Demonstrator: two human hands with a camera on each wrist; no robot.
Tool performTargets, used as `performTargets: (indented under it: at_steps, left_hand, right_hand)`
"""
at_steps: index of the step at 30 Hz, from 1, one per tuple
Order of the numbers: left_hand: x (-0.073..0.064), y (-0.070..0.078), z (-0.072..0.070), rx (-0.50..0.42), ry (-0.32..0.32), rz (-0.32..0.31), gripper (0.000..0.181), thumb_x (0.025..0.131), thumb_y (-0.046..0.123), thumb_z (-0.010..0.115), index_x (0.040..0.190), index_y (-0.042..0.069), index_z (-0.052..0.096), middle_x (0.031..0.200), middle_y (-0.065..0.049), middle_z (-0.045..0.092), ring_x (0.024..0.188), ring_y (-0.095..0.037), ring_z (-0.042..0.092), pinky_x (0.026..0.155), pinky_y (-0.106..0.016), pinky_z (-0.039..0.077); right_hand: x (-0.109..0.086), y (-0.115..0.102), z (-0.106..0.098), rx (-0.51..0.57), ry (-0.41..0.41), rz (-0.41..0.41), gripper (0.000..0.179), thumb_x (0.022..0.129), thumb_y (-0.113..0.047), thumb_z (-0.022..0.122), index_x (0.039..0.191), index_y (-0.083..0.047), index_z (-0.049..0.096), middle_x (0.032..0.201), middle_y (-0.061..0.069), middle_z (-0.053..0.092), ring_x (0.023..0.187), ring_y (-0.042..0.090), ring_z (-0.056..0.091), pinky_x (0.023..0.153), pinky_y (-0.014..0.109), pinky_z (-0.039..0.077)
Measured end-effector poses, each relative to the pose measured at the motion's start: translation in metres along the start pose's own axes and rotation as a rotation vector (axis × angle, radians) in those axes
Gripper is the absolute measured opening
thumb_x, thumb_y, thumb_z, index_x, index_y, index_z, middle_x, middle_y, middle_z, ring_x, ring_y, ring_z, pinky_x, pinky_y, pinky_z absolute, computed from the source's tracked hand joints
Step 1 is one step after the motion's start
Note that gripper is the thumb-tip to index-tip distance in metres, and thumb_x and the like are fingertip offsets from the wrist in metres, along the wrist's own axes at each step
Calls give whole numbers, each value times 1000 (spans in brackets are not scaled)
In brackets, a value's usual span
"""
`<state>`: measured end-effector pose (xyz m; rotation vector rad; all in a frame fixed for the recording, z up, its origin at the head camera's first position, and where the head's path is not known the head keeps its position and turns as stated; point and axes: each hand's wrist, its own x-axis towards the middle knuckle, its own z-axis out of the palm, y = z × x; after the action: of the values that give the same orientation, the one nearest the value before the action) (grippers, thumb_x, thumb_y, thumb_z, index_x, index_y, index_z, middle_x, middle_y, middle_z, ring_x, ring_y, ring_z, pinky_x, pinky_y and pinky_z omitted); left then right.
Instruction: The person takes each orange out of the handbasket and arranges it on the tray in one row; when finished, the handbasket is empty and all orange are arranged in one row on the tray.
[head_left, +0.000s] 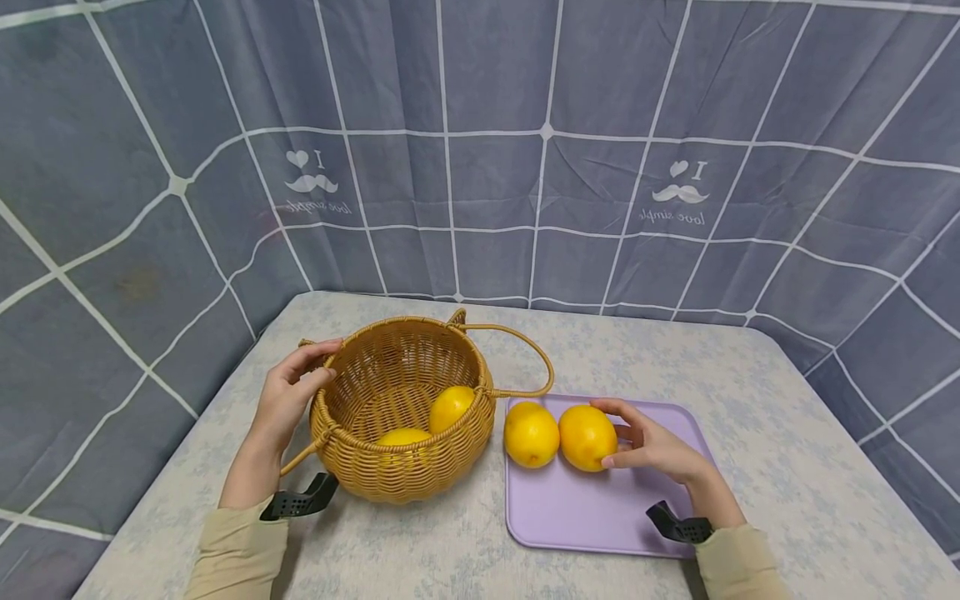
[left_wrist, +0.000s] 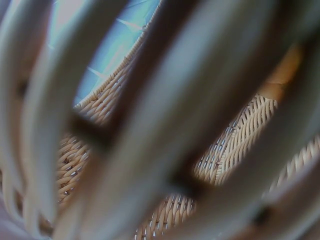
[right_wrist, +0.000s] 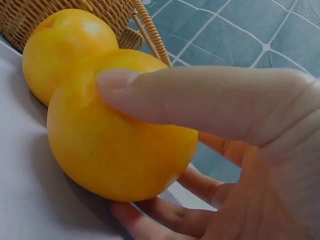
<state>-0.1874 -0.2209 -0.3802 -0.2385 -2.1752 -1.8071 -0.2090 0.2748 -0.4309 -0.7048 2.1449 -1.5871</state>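
Curtain [head_left: 495,187]: grey-blue, white grid. Table [head_left: 420,550]: pale, patterned. Wicker basket [head_left: 408,477]: stands left of the tray, two yellow fruits [head_left: 452,408] inside. Tray [head_left: 573,517]: lilac. Left hand [head_left: 287,398] — grips the basket's left rim. Right hand [head_left: 651,442] — thumb and fingers grasp the right-hand fruit [head_left: 585,437] on the tray. Remaining tray fruit [head_left: 531,435]: close beside it.

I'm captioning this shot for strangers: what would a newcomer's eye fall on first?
Probably the bright yellow fruits: two side by side on the purple tray, two more inside the wicker basket left of it. Then the hands: the right hand holds the tray's right-hand fruit, while the left hand grips the basket's left side.
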Motion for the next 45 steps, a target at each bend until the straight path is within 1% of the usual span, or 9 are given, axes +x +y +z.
performTargets:
  at_steps: [3,18,22,25,29,32,34,40,45]
  left_hand:
    - [0,0,0,-4,4,12,33,93,3,53,125,-4,55,121,11,56,113,-7,47,86,-14,42]
    - [0,0,-1,3,0,12,33,94,5,53,126,-3,55,122,10,55,113,-7,47,86,-14,42]
    - [0,0,-1,5,-3,6,33,94,5,53,126,-3,55,123,9,54,113,-7,46,86,-14,41]
    - [-1,0,0,12,-2,4,33,94,4,53,126,-3,54,123,9,54,113,-6,46,86,-14,42]
    - [-1,0,0,19,-3,3,33,94,4,53,126,-4,54,124,9,53,113,-6,46,86,-13,42]
    - [-2,0,0,22,-3,5,34,94,5,53,127,-3,54,125,8,53,114,-6,46,85,-13,42]
    - [-2,-1,0,24,-4,10,33,94,4,52,126,-4,54,125,8,53,113,-6,46,85,-13,42]
    - [-1,-1,0,19,-2,14,33,93,3,52,126,-4,54,124,11,54,113,-5,46,85,-13,42]
    - [-1,-1,0,16,1,16,33,93,3,52,126,-5,54,122,12,54,113,-6,46,85,-13,42]
  right_hand:
    - [1,-1,0,-3,-4,10,79,78,-7,74,142,-2,29,144,20,29,119,37,44,92,26,45]
    - [1,2,-1,9,7,-24,83,78,-4,73,143,6,22,144,25,29,117,9,47,93,23,44]
    - [-1,0,-3,13,13,-33,80,79,-3,72,143,6,25,145,27,26,119,6,46,94,22,42]
    - [-5,-5,-5,-4,27,-38,76,81,-3,70,142,5,26,145,28,25,125,14,43,96,21,40]
    - [-7,-20,-8,-40,46,-65,70,85,-2,65,143,4,26,145,26,26,131,39,33,97,27,42]
    - [-3,-37,-9,-67,56,-69,66,87,-3,63,143,1,28,145,23,28,130,47,28,98,35,42]
    - [2,-49,-11,-78,55,-68,65,88,-5,63,143,-1,28,146,21,28,131,47,27,98,37,42]
    - [20,-88,-16,-116,39,-95,62,90,-8,62,143,-6,31,147,17,28,132,41,30,94,26,44]
    - [41,-124,-14,-153,-21,-151,60,90,-8,63,142,-5,33,147,13,30,132,38,33,93,30,46]
